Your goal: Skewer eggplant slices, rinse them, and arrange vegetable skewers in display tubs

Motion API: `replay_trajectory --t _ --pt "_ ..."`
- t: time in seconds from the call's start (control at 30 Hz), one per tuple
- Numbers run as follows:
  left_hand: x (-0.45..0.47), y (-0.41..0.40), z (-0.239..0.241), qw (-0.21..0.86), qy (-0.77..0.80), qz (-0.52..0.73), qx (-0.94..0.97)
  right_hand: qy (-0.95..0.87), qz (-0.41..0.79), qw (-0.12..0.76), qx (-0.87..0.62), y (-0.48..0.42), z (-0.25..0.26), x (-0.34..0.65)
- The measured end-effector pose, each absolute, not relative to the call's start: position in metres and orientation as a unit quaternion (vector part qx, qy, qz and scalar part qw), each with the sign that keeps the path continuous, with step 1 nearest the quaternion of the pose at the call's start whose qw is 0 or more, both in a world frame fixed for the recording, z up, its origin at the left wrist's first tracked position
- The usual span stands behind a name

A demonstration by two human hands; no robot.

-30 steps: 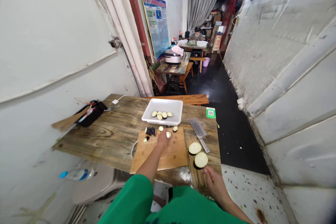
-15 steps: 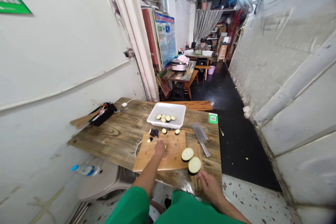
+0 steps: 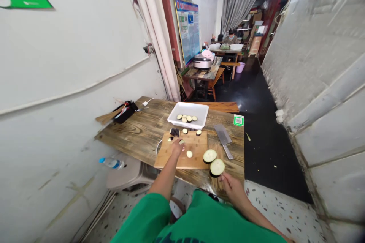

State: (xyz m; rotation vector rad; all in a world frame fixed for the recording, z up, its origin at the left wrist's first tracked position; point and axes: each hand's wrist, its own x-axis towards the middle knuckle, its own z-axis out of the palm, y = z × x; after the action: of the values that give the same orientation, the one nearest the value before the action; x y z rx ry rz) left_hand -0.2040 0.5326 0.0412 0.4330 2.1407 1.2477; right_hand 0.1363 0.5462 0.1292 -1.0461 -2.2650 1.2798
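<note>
Over the wooden cutting board (image 3: pixel 168 161), my left hand (image 3: pixel 176 148) has its fingers closed on a small eggplant slice (image 3: pixel 181 142). Another small round slice (image 3: pixel 189 154) lies on the board to its right. Dark-skinned eggplant pieces (image 3: pixel 175 132) sit at the board's back left, with more slices along its back edge. My right hand (image 3: pixel 232 186) pinches at the edge of a large eggplant slice (image 3: pixel 217 167). A second large slice (image 3: pixel 210 155) lines up just beyond it. Whether a stick joins these two I cannot make out. Thin bamboo skewers (image 3: pixel 217 150) lie beneath them.
A white tray (image 3: pixel 203 121) with several eggplant slices stands behind the board. To the right lies a cleaver (image 3: pixel 224 138). A black holder (image 3: pixel 125 112) is at the table's left end, and a bottle (image 3: pixel 112 163) lies on a stool. Someone sits far back.
My left hand has moved back across the board, and a round slice now shows on the board beside it. My right hand stays by the large slices. The camera view has shifted.
</note>
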Motion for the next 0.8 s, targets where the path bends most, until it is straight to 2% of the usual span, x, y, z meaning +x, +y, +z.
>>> replay_trajectory --t 0.23,0.4,0.8 --pt "-0.172 0.536 0.066 0.434 0.633 0.636 0.083 -0.814 0.445 0.150 -0.342 0.546 0.130 0.132" --pt "-0.151 0.539 0.091 0.541 0.428 0.718 -0.092 -0.829 0.436 0.128 -0.325 0.547 0.135 0.132" --pt "-0.146 0.549 0.108 0.550 0.388 0.717 -0.179 -0.838 0.417 0.105 -0.337 0.547 0.130 0.135"
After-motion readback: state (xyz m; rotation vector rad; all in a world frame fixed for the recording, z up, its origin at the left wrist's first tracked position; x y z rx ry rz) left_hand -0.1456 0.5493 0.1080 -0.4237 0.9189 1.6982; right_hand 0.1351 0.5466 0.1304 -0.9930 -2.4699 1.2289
